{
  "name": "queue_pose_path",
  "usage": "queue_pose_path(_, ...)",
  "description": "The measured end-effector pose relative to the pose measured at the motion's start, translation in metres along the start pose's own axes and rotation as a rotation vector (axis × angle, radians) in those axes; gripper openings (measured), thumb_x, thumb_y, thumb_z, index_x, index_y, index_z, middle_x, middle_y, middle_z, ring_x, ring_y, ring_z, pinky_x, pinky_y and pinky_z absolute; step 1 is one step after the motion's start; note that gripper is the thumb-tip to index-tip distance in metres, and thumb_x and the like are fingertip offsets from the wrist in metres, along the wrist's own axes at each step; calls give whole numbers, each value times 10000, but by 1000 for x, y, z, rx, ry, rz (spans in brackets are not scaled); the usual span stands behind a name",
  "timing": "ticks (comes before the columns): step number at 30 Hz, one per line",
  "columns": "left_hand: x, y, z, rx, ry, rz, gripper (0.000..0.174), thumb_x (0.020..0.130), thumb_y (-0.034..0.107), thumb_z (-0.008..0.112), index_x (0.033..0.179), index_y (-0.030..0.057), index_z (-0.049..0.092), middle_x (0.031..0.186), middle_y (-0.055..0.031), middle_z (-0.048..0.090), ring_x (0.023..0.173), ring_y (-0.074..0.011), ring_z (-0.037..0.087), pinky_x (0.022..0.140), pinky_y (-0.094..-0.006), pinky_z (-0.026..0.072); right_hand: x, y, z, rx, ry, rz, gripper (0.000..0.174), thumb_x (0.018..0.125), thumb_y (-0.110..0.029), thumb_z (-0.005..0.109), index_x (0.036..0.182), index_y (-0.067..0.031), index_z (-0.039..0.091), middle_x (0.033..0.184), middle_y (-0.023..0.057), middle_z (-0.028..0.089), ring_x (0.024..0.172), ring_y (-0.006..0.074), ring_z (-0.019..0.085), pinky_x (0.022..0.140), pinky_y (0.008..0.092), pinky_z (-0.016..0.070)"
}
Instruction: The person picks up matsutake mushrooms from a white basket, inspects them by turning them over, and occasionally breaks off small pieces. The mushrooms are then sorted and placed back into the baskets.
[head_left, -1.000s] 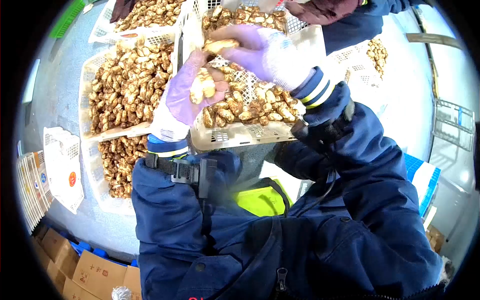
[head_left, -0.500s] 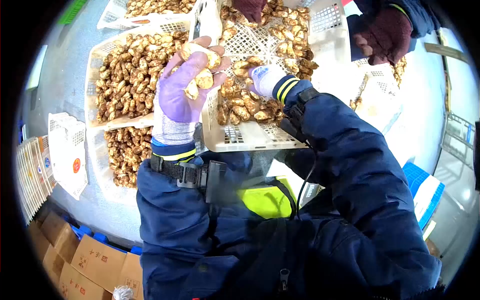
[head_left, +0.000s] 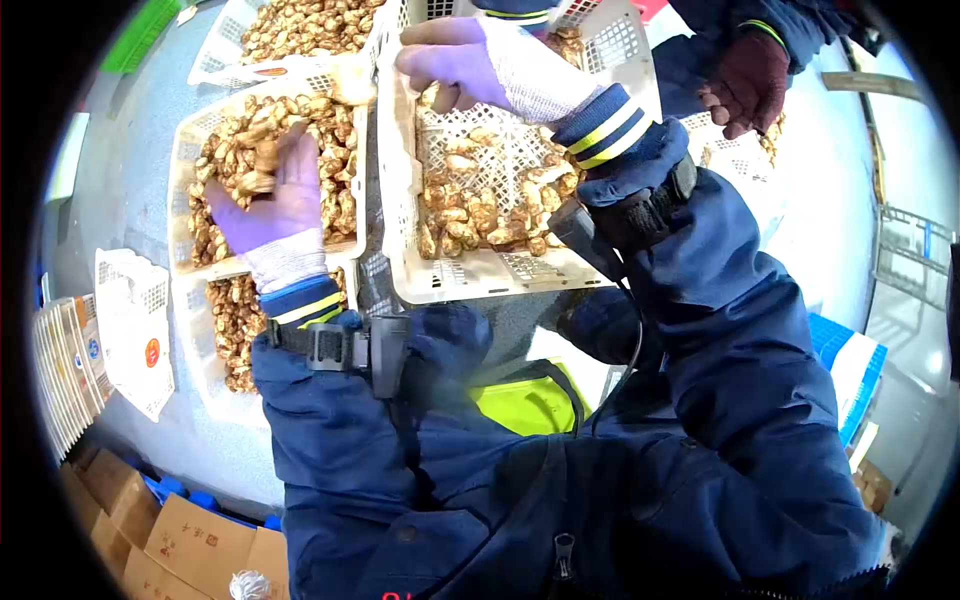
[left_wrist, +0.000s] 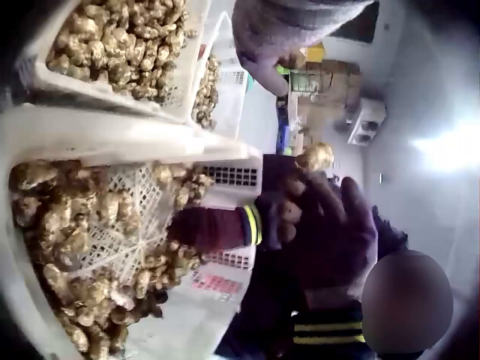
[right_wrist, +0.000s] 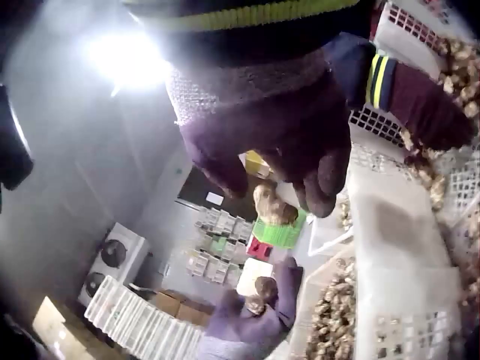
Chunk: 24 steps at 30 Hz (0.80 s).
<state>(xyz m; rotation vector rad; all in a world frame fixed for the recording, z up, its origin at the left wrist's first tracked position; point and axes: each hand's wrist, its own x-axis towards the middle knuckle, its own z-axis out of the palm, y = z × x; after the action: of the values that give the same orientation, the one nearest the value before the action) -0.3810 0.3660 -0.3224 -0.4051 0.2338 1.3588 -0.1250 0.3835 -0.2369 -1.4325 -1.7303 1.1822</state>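
My left hand, in a purple-palmed glove, is spread over the left crate of knobbly brown tubers. A blurred tuber shows beside its fingers; the right wrist view has small tubers against that hand. My right hand, gloved alike, hangs above the middle crate with loosely bent fingers. Below its fingertips in the right wrist view, a tuber appears apart from them. The middle crate has tubers at its near end and bare lattice floor between.
Another person's maroon-gloved hand hangs at the right; their other maroon glove reaches into the middle crate. Another tuber crate stands behind the left one. Cardboard boxes lie front left, beyond an upright white crate.
My left hand, holding several tubers above the middle crate earlier, has swung left and opened. My right hand has risen from the tubers. The other person's right-side hand has moved slightly.
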Motion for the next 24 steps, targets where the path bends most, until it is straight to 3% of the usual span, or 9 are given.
queue_pose_path(2, 4, 14, -9, 60, 41, 66, 976, 839, 551, 564, 1424, -41, 55, 1459, -254, 224, 1307, -412, 327, 1075, -543, 294, 13, 56, -1, -400, 74, -195, 311, 853, -317, 525, 944, -52, 660, 824, 213, 646, 759, 333, 648, 684, 389, 513)
queue_pose_path(3, 6, 18, -17, 88, 68, 97, 1055, 826, 583, 559, 1441, -37, -32, 1501, -253, 141, 1347, -423, 267, 1095, -553, 256, 17, 94, -7, -803, -104, -450, 297, 823, -287, 520, 954, -60, 662, 833, 209, 650, 776, 337, 649, 709, 418, 509)
queue_pose_path(4, 4, 18, -22, 125, -5, 16, 1040, 858, 582, 505, 1441, -9, -121, 1524, -234, 44, 1374, -431, 193, 1099, -557, 240, 2, 88, 0, -673, -244, 10, 260, 793, -229, 517, 942, -79, 668, 835, 193, 657, 794, 345, 647, 739, 428, 507)
queue_pose_path(7, 6, 3, -20, 311, -26, 63, 926, 910, 506, 464, 1445, -18, -82, 1512, -250, 88, 1374, -432, 185, 1098, -569, 235, -13, 124, 23, -799, -502, 24, 399, 791, -187, 520, 1180, -143, 594, 896, 182, 669, 848, 334, 646, 767, 426, 508)
queue_pose_path(11, 0, -33, 6, 545, 112, 219, 644, 936, 351, 448, 1363, -92, 257, 1430, -313, 283, 1338, -454, 272, 1101, -571, 237, -6, 139, 58, -806, -705, 174, 575, 798, -165, 523, 1363, -239, 447, 907, 205, 656, 859, 353, 634, 757, 435, 496)
queue_pose_path(14, 1, -34, 7, 603, 96, 186, 584, 947, 315, 435, 1338, -97, 300, 1412, -303, 323, 1313, -460, 319, 1079, -572, 285, -6, 151, 55, -735, -669, 114, 527, 806, -182, 501, 1333, -180, 489, 956, 189, 659, 904, 337, 633, 796, 421, 498)
queue_pose_path(18, 2, -28, 3, 593, 51, 111, 522, 948, 355, 439, 1231, -84, 427, 1269, -289, 481, 1214, -440, 453, 1029, -550, 370, -4, 141, 17, -1129, -782, 246, 374, 849, -185, 477, 1201, -109, 576, 971, 172, 670, 894, 318, 645, 811, 402, 502)
queue_pose_path(19, 7, -14, -5, 391, -161, -128, 505, 950, 356, 434, 1196, -83, 473, 1272, -287, 485, 1211, -435, 459, 1036, -537, 368, -11, 121, 16, -1122, -638, 182, 336, 850, -172, 475, 1150, -88, 602, 967, 159, 672, 889, 316, 646, 817, 394, 505)
queue_pose_path(24, 12, -9, -16, 384, -258, -221, 520, 955, 383, 402, 1211, -62, 482, 1251, -280, 515, 1210, -403, 475, 1042, -497, 373, -34, 120, 76, -778, -891, 13, 483, 791, -195, 539, 1272, -154, 546, 1072, 162, 623, 1004, 333, 600, 852, 414, 489)
